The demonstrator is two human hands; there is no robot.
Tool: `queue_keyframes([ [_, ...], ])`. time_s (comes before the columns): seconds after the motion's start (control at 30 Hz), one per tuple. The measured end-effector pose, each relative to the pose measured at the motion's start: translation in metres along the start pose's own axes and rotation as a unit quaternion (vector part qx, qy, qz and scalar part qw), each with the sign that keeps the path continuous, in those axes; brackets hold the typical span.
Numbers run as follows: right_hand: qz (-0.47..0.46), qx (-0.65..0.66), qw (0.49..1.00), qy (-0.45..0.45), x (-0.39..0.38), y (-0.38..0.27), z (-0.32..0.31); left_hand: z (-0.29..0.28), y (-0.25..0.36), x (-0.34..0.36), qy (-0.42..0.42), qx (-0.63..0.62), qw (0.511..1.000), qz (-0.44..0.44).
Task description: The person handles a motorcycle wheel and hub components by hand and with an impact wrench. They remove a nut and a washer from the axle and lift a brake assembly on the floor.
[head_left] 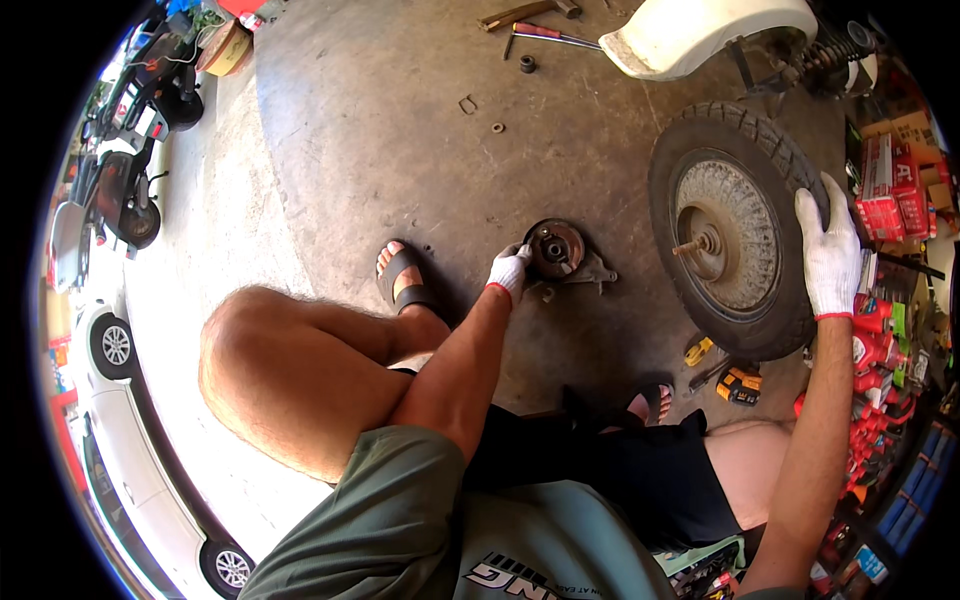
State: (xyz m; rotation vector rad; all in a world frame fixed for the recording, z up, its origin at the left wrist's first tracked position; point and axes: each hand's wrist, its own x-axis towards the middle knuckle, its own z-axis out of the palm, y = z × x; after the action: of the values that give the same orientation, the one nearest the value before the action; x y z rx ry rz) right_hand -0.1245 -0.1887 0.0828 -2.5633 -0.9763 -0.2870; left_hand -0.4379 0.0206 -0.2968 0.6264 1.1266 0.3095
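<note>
My left hand (510, 268), in a white knit glove, is closed on the rim of a round drum brake plate (556, 250). Its inner side with the brake shoes faces up, and a metal arm juts from its lower right. My gloved right hand (830, 245) lies along the tread of a motorcycle wheel (735, 230), fingers stretched out over the tire. The wheel stands upright, tilted a little, with its rusty axle (692, 245) poking out of the hub toward the brake plate.
A screwdriver (540, 32), a bushing (527, 64) and a small ring (497, 128) lie on the concrete. A white fender (700, 35) hangs at the top right. Beside the wheel's bottom sits a yellow-black power tool (739, 385). Red boxes (890, 190) and bottles line the right side.
</note>
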Motion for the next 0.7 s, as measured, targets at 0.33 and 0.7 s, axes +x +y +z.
queue_keyframes([
  [0.33, 0.005, 0.0, 1.0, 0.002, -0.002, -0.004, -0.003, 0.019, 0.033, -0.027, -0.15, -0.181, 0.969, -0.077],
  [0.7, 0.015, -0.002, 1.0, -0.004, -0.002, -0.013, -0.005, 0.02, 0.044, 0.015, -0.016, -0.094, 0.995, -0.004],
])
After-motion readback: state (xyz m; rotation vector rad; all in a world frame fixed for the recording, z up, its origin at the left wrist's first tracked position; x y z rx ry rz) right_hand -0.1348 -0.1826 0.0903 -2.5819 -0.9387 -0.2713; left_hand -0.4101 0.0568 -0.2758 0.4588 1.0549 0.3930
